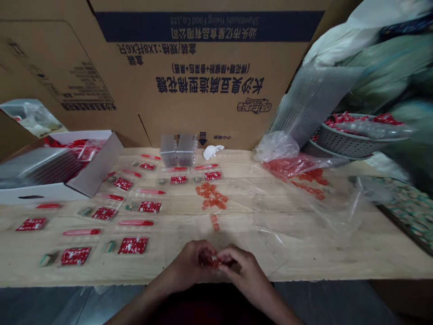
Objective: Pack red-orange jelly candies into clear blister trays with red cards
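My left hand [192,265] and my right hand [242,265] meet at the table's front edge, fingers pinched together. Between their fingertips is a small translucent orange-red piece [215,263], partly hidden by the fingers; a pale bit shows at its top. Just beyond the hands lie two more small orange-red pieces [214,222]. Farther back is a loose pile of the same orange-red pieces [211,197]. To the left, several clear trays each hold a red patterned packet [133,245], a red stick-like item [135,222] and a small green-and-white piece [109,246].
A white box [98,164] with clear trays and red packets stands at left. Clear tray stacks [178,150] stand before the large cardboard box [209,108]. At right are an orange-red plastic bag [287,166], a grey basket [352,140] and a tray of small green-and-white pieces [406,210].
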{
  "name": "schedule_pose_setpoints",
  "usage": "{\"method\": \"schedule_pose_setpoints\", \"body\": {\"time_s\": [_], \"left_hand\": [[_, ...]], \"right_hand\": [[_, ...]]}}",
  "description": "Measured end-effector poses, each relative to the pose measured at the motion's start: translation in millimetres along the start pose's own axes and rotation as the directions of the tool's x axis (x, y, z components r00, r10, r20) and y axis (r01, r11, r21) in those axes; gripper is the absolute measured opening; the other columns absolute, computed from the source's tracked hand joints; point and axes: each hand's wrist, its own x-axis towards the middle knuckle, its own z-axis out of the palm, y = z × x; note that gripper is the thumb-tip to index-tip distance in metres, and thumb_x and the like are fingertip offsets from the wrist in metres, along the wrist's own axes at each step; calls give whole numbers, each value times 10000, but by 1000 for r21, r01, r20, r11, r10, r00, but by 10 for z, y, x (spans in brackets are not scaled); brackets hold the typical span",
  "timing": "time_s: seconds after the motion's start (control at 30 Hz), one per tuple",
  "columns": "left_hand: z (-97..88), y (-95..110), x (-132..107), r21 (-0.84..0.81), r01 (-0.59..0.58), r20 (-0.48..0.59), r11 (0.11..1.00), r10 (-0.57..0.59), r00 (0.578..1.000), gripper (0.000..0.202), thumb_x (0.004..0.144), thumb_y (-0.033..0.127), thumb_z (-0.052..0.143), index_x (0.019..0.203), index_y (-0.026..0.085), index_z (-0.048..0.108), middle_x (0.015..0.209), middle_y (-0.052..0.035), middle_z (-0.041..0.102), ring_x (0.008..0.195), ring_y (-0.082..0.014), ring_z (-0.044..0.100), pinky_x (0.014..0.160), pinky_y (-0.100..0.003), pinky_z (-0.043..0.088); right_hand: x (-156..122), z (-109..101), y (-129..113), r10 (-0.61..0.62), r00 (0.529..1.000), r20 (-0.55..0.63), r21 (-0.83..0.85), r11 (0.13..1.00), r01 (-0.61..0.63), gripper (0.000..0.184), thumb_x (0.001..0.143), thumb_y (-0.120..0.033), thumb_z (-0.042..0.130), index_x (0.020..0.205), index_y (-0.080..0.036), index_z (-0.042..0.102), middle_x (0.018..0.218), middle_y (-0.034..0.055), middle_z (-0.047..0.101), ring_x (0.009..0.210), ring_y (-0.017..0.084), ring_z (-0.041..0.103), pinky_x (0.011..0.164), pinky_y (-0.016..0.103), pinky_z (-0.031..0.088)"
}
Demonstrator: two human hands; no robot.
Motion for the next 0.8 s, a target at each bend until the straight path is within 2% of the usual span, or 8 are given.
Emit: {"method": "schedule_pose_setpoints", "body": {"time_s": [0.13,0.27,0.33,0.43,0.53,0.67,0.73,0.8], "left_hand": [[119,-68,-71,-82,70,127,994,-60,990,85,615,191,642,674,139,611,576,56,509,552,-78,407,546,-223,302],[127,-87,-61,-234,129,157,964,-93,983,202,543,231,741,636,141,587,579,49,557,547,-77,439,562,-226,325],[119,-88,-35,-290,150,161,945,-107,981,266,535,287,783,635,141,583,580,46,574,554,-79,465,578,-227,345],[117,-83,29,-390,209,165,897,-155,974,335,560,392,790,657,136,597,576,35,580,553,-87,492,593,-238,361],[118,-70,97,-471,245,199,848,-169,965,376,559,437,790,684,127,618,582,23,578,544,-91,495,593,-246,351],[78,-38,164,-375,184,160,909,-132,978,360,599,451,760,706,124,654,593,20,565,576,-92,474,575,-234,301],[47,-25,192,-309,134,89,942,-112,990,343,635,456,726,733,132,671,616,19,571,590,-92,467,562,-231,281],[23,-14,214,-319,129,78,939,-110,991,333,651,460,700,756,146,675,639,22,573,588,-92,468,557,-231,278]], "right_hand": [[-162,38,35,47,999,-9,51,998,-47,81,729,-119,564,745,-198,576,711,-15,610,689,137,570,641,228,452],[-144,-14,14,55,997,50,43,997,-58,98,711,-91,526,702,-188,534,667,-31,560,650,120,522,604,215,408],[-121,-29,-2,56,998,31,26,998,-57,114,706,-77,506,696,-189,519,649,-37,531,633,116,504,587,211,393],[-108,-36,-31,-42,997,-70,-38,998,40,149,719,-67,492,772,-195,544,758,-6,553,732,140,537,656,233,423],[-101,-58,-33,-187,978,-92,-85,980,179,170,761,-91,530,880,-209,560,905,32,573,863,169,550,753,267,441],[-8,-139,22,-210,977,-45,-91,975,205,82,818,-129,555,842,-208,557,811,8,574,772,146,558,696,249,437],[75,-189,37,-217,976,-15,-106,971,215,91,816,-124,561,860,-204,566,819,6,574,780,144,560,704,250,435],[152,-235,31,-220,975,14,-123,968,220,124,801,-119,582,889,-205,574,830,4,569,785,143,556,706,250,434]]}}
